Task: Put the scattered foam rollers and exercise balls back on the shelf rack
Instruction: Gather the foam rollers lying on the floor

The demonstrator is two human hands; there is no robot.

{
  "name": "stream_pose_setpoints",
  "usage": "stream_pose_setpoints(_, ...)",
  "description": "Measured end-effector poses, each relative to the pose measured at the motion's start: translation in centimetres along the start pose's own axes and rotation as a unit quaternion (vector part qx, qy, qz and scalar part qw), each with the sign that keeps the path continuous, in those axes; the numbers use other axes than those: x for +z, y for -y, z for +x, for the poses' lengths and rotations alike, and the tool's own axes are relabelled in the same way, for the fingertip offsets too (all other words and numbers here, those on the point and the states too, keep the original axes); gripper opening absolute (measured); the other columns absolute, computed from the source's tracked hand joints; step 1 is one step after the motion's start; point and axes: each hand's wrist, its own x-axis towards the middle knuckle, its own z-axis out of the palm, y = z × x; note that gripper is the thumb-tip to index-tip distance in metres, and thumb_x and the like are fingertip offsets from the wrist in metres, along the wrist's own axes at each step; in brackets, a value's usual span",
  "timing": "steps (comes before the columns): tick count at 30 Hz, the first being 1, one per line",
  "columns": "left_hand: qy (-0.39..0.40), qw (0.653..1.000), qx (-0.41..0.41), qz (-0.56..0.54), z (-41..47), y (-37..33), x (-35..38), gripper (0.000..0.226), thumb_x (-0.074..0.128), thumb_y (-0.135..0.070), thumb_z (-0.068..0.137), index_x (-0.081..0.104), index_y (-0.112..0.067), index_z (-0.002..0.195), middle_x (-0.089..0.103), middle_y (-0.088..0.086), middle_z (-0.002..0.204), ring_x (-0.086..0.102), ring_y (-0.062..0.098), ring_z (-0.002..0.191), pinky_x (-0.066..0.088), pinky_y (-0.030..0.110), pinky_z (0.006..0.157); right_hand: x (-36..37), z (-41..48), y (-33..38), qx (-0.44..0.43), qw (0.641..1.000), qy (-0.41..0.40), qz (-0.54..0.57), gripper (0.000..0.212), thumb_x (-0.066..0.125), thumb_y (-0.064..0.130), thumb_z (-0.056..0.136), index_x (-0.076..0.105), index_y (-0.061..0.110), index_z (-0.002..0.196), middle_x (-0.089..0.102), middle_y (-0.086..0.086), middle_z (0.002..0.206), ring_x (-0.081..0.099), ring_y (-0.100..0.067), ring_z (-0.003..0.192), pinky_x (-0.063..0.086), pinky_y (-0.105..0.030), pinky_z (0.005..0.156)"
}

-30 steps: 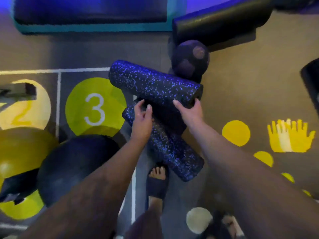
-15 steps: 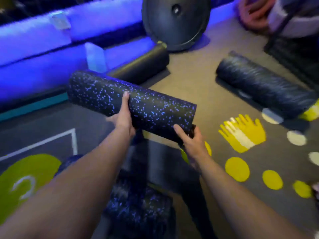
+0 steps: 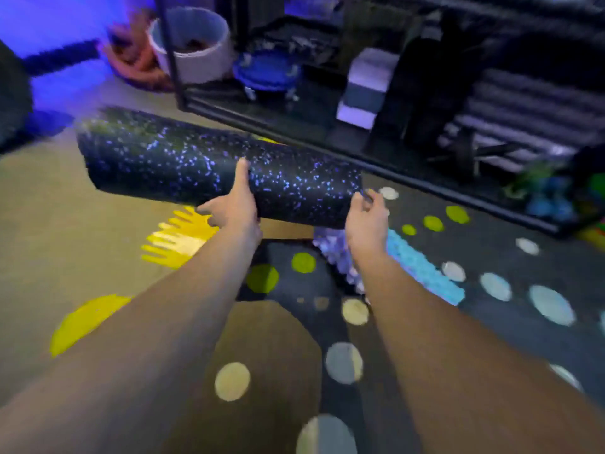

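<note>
The dark rubber gym floor (image 3: pixel 484 244), printed with yellow and pale dots, is seen across the lower view from seven to five o'clock. The black metal-framed shelf rack (image 3: pixel 167 44) is spread from twelve to three o'clock, its bottom rail running diagonally down toward three. Its lower tier is crowded at two o'clock with blurred dark ridged rolls, so a free slot, it is judged, has to be picked before anything is slid in. The task's thing, a long black cylindrical foam roller (image 3: pixel 170 162) flecked with blue-violet chips, is held off the floor at about ten o'clock of centre. It is kept just short of the rack's rail and roughly parallel to it, presumably so that it can be fed in sideways. Its surface is matt and speckled, and its left end is smeared by blur. A knobbly lilac-and-blue spiked roller (image 3: pixel 429 267) is seen lying on the floor at four o'clock, beneath the right wrist. The left hand (image 3: pixel 235 209) is placed under the roller's middle as a cradle, thumb pressed up the near face and fingers spread beneath. The right hand (image 3: pixel 366 221) is cupped at the lower rim of the right end, fingers curled to steady it; how tightly cannot be told.
</note>
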Motion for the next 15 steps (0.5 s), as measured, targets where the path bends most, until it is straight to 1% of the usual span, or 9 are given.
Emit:
stream_pose_setpoints(2,-0.002,1.0,-0.012,0.008,-2.4,2.0,1.5,0.159,0.069,-0.098,0.017,0.026,-0.017,0.147,0.05,0.016,0.143,0.06,0.04,0.121,0.057,0.058,0.091,-4.3,0.7,-1.7,-0.001,0.998,0.014,-0.057,0.043,0.052,0.019,0.101,0.049,0.01,0.143,0.065,-0.016,0.131,0.061,-0.034,0.121,0.044,-0.04,0.102)
stream_pose_setpoints(3,0.007,0.999,-0.033,0.005,-2.5,2.4,1.8,0.152,0.07,-0.098,0.023,0.029,-0.016,0.144,0.051,0.015,0.141,0.062,0.041,0.118,0.058,0.059,0.087,-5.6,0.8,-2.7,0.008,0.995,0.036,-0.092,0.043,0.051,0.019,0.101,0.049,0.01,0.144,0.063,-0.017,0.134,0.059,-0.035,0.123,0.044,-0.041,0.103)
stream_pose_setpoints(4,0.025,0.998,-0.063,0.01,-2.6,2.5,1.7,0.137,0.073,-0.093,0.038,0.032,-0.013,0.142,0.052,0.015,0.139,0.064,0.041,0.112,0.06,0.058,0.081,-6.3,0.6,-3.3,0.023,0.991,0.061,-0.12,0.042,0.05,0.02,0.102,0.049,0.008,0.142,0.061,-0.017,0.137,0.057,-0.036,0.125,0.042,-0.041,0.103)
stream_pose_setpoints(6,0.084,0.989,-0.114,0.043,-2.3,2.4,0.7,0.088,0.071,-0.069,0.077,0.041,-0.011,0.136,0.055,0.017,0.133,0.067,0.041,0.097,0.059,0.053,0.068,-5.8,0.4,-4.2,0.024,0.981,0.099,-0.165,0.043,0.046,0.03,0.101,0.051,0.006,0.136,0.06,-0.02,0.134,0.057,-0.039,0.124,0.042,-0.041,0.1)
stream_pose_setpoints(8,0.169,0.967,-0.138,0.131,-3.2,2.2,-1.1,0.046,0.056,-0.055,0.099,0.047,-0.018,0.125,0.06,0.019,0.112,0.064,0.036,0.085,0.052,0.055,0.071,-3.9,0.2,-3.8,0.017,0.975,0.102,-0.197,0.06,0.038,0.049,0.092,0.056,0.006,0.131,0.063,-0.022,0.128,0.06,-0.04,0.117,0.047,-0.041,0.096)
stream_pose_setpoints(9,0.203,0.951,-0.143,0.184,-3.7,2.0,-2.1,0.038,0.048,-0.053,0.103,0.047,-0.021,0.124,0.06,0.017,0.102,0.061,0.032,0.08,0.05,0.054,0.074,-2.4,-0.3,-3.2,0.028,0.974,0.105,-0.2,0.063,0.037,0.05,0.091,0.059,0.005,0.128,0.064,-0.023,0.126,0.061,-0.039,0.115,0.048,-0.04,0.095)
stream_pose_setpoints(11,0.244,0.924,-0.142,0.259,-4.3,1.6,-4.1,0.032,0.04,-0.045,0.108,0.046,-0.022,0.129,0.059,0.011,0.092,0.058,0.026,0.074,0.05,0.048,0.078,0.7,-2.4,-1.7,0.029,0.965,0.118,-0.233,0.043,0.045,0.033,0.096,0.064,0.003,0.12,0.066,-0.024,0.123,0.062,-0.039,0.113,0.048,-0.038,0.089)
stream_pose_setpoints(13,0.241,0.924,-0.098,0.28,-3.9,0.7,-5.9,0.023,0.041,-0.03,0.109,0.052,-0.018,0.126,0.062,0.007,0.085,0.06,0.02,0.068,0.052,0.04,0.077,3.9,-5.6,-0.9,-0.002,0.95,0.15,-0.275,0.032,0.051,0.026,0.096,0.067,0.005,0.114,0.068,-0.023,0.119,0.064,-0.039,0.111,0.051,-0.039,0.088)
stream_pose_setpoints(15,0.211,0.936,-0.037,0.279,-3.0,-0.9,-8.5,0.016,0.045,-0.017,0.106,0.058,-0.015,0.116,0.064,0.006,0.076,0.063,0.016,0.058,0.049,0.03,0.065,6.7,-9.2,-0.7,-0.028,0.933,0.199,-0.3,0.03,0.052,0.028,0.096,0.066,0.008,0.113,0.068,-0.021,0.118,0.065,-0.038,0.111,0.052,-0.04,0.088)
